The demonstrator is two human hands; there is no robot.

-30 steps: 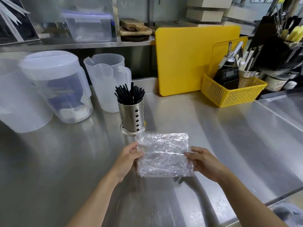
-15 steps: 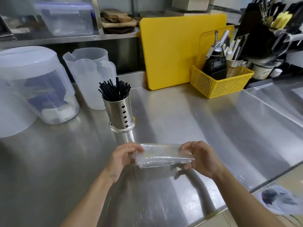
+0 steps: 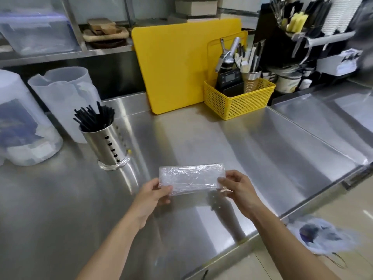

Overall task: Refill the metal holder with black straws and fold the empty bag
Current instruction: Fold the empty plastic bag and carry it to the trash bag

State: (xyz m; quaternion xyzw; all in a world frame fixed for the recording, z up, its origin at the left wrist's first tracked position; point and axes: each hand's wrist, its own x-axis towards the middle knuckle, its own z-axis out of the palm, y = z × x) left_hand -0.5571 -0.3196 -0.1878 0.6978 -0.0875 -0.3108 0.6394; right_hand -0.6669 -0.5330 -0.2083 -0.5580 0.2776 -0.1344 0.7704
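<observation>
A perforated metal holder [image 3: 107, 146] stands on the steel counter at the left, packed with black straws [image 3: 93, 119] that stick out of its top. In front of me I hold the empty clear plastic bag [image 3: 191, 178], folded into a narrow flat strip, just above the counter. My left hand [image 3: 153, 196] pinches its left end. My right hand [image 3: 238, 188] pinches its right end. The strip is stretched level between both hands.
Two translucent plastic jugs [image 3: 62, 98] and a lidded container [image 3: 22, 122] stand behind the holder. A yellow cutting board [image 3: 173, 65] leans at the back beside a yellow basket [image 3: 240, 100] of tools. A plastic bag [image 3: 321, 235] lies on the floor beyond the counter's front edge.
The bag went from a wide flat sheet to a narrow folded strip, still held at both ends. My view has shifted right, so the holder now sits further left.
</observation>
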